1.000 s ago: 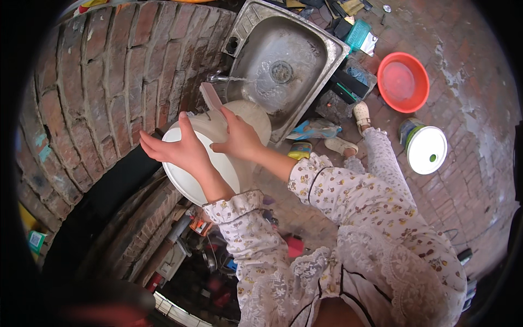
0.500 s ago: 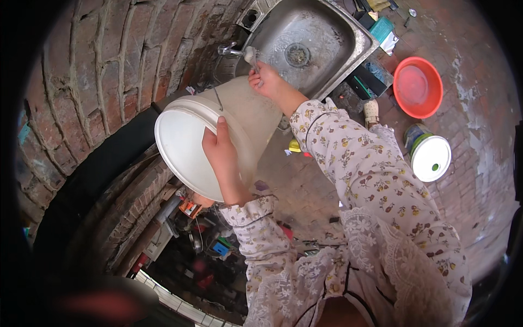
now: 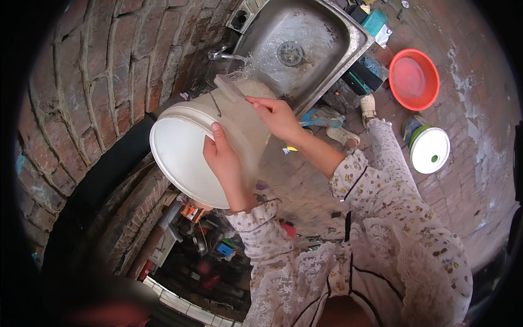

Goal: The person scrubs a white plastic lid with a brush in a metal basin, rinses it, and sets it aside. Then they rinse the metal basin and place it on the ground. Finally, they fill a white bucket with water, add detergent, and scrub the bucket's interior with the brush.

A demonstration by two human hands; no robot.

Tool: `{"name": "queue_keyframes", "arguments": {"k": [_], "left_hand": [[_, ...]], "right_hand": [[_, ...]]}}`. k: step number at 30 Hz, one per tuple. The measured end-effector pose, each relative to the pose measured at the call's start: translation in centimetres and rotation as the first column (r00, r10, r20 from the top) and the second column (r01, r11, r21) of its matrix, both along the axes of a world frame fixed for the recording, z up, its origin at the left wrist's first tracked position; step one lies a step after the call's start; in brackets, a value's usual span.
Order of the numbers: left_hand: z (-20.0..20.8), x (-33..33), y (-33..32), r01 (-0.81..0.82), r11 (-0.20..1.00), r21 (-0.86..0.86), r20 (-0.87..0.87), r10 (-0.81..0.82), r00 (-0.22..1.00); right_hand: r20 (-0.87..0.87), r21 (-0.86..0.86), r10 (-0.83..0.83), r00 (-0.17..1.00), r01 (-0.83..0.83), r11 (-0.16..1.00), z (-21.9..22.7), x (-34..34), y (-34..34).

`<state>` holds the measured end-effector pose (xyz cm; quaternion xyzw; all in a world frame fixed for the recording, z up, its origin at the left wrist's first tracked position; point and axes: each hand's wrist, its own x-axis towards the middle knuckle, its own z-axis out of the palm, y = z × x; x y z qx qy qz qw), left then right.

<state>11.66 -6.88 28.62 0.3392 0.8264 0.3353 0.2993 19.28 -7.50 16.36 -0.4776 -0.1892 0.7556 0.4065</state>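
Observation:
A large white plastic bucket (image 3: 248,125) lies tilted at the sink's near-left edge, its round white end toward me and its far end over the metal sink (image 3: 321,24). A thin wire handle (image 3: 216,103) shows on its upper side. At the bucket's rim my left hand (image 3: 223,158) is closed, thumb over the edge; its other fingers are partly hidden. My right hand (image 3: 278,117) grips a pale scrubbing brush (image 3: 230,88) by the handle, with the brush head over the bucket's outer side. Water runs from the tap (image 3: 219,54) just beyond.
A brick wall (image 3: 98,71) rises on the left. On the brick floor at right stand a red basin (image 3: 414,79) and a tub with a white lid (image 3: 430,150). Assorted items, including a teal container (image 3: 375,23), lie beside the sink. Clutter (image 3: 223,248) lies below left.
My right hand has drawn the brush back from the tap's stream to above the bucket's side. Water now splashes into the sink. My left hand stays on the rim.

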Motion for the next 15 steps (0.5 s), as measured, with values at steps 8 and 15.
{"name": "queue_keyframes", "arguments": {"k": [8,15], "left_hand": [[1.6,-1.9,-1.2,-0.066,0.996,-0.067,-0.070,0.061,0.996],[2.2,-1.7,0.4,-0.155,0.987,-0.043,-0.067,0.152,0.986]], "right_hand": [[0.305,-0.010,0.230,0.924,-0.239,0.971,-3.4,1.6,-1.9],[0.016,-0.339,0.089,0.996,-0.079,0.938,-15.6,-1.5,5.1]]}}
